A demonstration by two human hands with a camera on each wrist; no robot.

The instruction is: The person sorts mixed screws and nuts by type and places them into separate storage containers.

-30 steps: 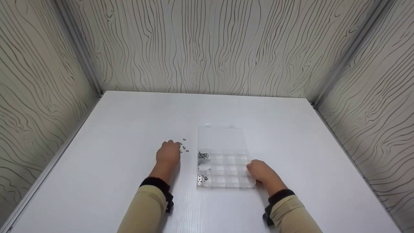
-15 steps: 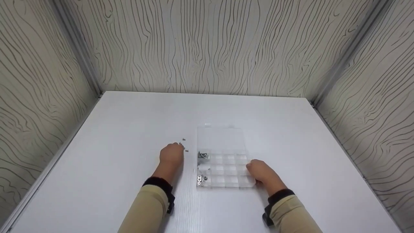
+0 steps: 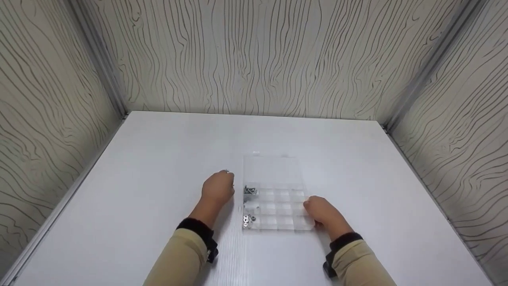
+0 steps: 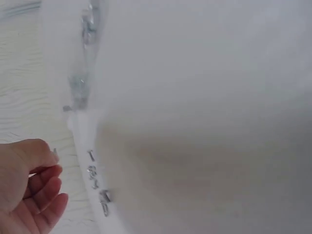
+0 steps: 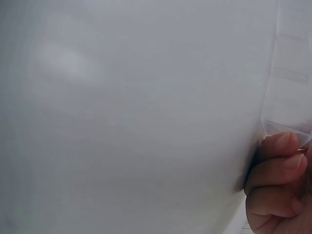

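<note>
Left hand [image 3: 217,189] is pinching small screws [image 4: 97,187], light and slippery; right hand [image 3: 317,211] is gripping the stiff clear organiser box [image 3: 274,206] at centre frame.

The white table [image 3: 158,159] carries a clear compartment box [image 3: 274,198] near its middle; a few small screws [image 3: 227,171] lie left of the box.

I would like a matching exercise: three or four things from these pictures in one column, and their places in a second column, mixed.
Things:
1. left hand
2. right hand
3. screws
4. washers

Places:
a. box's near-left compartment
b. at the box's right edge
c. on the table, left of the box
d. box's far-left compartment

Pairs: 1-c, 2-b, 3-d, 4-a
</note>
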